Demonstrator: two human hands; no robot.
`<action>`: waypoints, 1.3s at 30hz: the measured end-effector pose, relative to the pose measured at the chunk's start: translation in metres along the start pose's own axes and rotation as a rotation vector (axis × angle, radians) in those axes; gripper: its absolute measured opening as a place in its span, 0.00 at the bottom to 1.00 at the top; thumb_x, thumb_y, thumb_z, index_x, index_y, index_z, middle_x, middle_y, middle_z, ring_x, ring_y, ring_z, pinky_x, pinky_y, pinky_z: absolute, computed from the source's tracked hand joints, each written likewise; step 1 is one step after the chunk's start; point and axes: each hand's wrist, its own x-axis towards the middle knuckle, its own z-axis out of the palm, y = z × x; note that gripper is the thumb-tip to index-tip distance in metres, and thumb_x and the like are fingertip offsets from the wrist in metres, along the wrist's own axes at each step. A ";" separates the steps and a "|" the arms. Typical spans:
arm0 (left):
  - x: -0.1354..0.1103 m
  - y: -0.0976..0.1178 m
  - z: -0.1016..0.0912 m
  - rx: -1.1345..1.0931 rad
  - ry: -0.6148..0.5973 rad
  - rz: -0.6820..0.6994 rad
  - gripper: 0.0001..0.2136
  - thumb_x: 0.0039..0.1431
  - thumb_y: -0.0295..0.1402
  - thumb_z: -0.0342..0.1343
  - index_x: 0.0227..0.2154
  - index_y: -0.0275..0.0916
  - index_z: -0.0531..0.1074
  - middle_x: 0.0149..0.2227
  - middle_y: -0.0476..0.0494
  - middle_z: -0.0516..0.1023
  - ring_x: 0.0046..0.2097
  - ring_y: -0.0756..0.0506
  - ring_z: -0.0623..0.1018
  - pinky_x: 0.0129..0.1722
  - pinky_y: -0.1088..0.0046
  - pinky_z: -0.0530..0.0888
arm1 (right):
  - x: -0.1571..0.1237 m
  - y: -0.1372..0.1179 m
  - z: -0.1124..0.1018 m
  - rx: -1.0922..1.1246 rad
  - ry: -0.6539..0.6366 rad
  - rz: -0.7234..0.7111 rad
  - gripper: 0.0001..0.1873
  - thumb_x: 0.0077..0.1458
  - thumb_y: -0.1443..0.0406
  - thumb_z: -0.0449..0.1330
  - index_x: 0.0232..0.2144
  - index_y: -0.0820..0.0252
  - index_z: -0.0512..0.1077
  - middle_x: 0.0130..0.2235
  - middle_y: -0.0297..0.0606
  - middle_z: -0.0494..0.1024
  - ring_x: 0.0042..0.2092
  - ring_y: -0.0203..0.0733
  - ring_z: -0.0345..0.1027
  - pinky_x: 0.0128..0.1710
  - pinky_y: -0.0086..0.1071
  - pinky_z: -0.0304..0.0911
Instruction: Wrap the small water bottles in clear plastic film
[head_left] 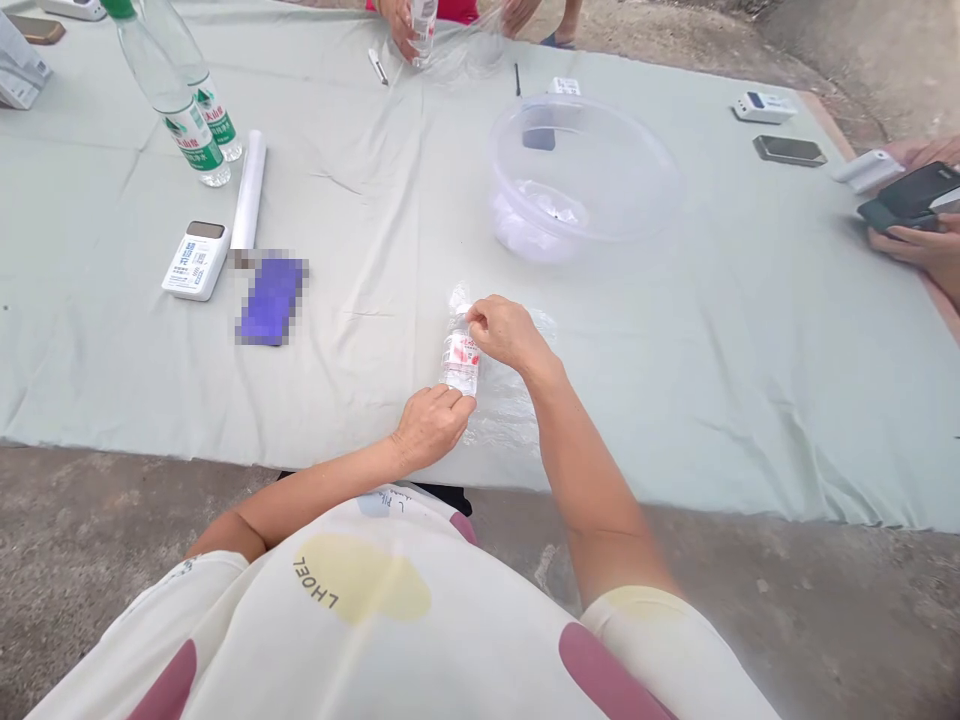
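A small clear bottle (pixel 461 352) with a red-and-white label lies on the cloth in front of me, its capped end pointing away. Thin clear plastic film (pixel 510 410) is around the bottle and spreads out to its right. At the bottle's base, my left hand (pixel 435 425) is closed, fingers curled over the film's edge. My right hand (pixel 506 332) pinches the film beside the bottle's neck from the right. The fingertips of both hands are partly hidden.
A clear plastic basin (pixel 585 225) holding crumpled film stands ahead. On the left are two tall water bottles (pixel 196 150), a white roll (pixel 250 190), a white power bank (pixel 196 262) and a blurred purple object (pixel 274 300). Other people's hands (pixel 926 240) work at the right and far edges.
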 end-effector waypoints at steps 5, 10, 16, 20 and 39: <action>0.020 0.014 0.014 0.134 -0.064 0.312 0.13 0.54 0.13 0.46 0.29 0.37 0.70 0.25 0.44 0.70 0.30 0.45 0.69 0.28 0.67 0.56 | -0.025 0.019 0.018 0.420 0.131 0.019 0.15 0.58 0.57 0.57 0.41 0.58 0.77 0.46 0.42 0.78 0.46 0.45 0.72 0.45 0.41 0.71; 0.034 0.025 0.021 0.171 -0.136 0.479 0.12 0.55 0.12 0.48 0.27 0.35 0.70 0.23 0.44 0.69 0.31 0.45 0.68 0.30 0.67 0.54 | -0.029 0.017 0.027 0.569 0.173 0.153 0.18 0.50 0.54 0.65 0.40 0.58 0.77 0.48 0.42 0.78 0.50 0.48 0.72 0.43 0.41 0.73; 0.046 0.039 0.025 0.236 -0.177 0.590 0.12 0.58 0.15 0.49 0.32 0.34 0.74 0.27 0.41 0.72 0.37 0.43 0.69 0.33 0.64 0.56 | -0.031 0.031 0.027 0.707 0.129 0.235 0.20 0.57 0.54 0.57 0.45 0.56 0.78 0.43 0.37 0.81 0.42 0.43 0.74 0.41 0.37 0.71; 0.048 0.042 0.032 0.214 -0.151 0.631 0.11 0.60 0.17 0.50 0.37 0.34 0.75 0.33 0.38 0.77 0.45 0.40 0.72 0.44 0.60 0.62 | -0.030 0.054 0.020 0.569 0.186 0.263 0.20 0.57 0.58 0.55 0.46 0.58 0.78 0.44 0.39 0.81 0.43 0.44 0.74 0.46 0.40 0.68; 0.132 -0.078 -0.008 -0.042 -0.122 0.246 0.30 0.50 0.16 0.43 0.57 0.38 0.66 0.61 0.35 0.70 0.63 0.40 0.67 0.59 0.55 0.63 | -0.110 0.014 0.053 -0.102 0.513 0.095 0.23 0.56 0.61 0.62 0.54 0.59 0.69 0.55 0.49 0.72 0.53 0.56 0.65 0.52 0.50 0.64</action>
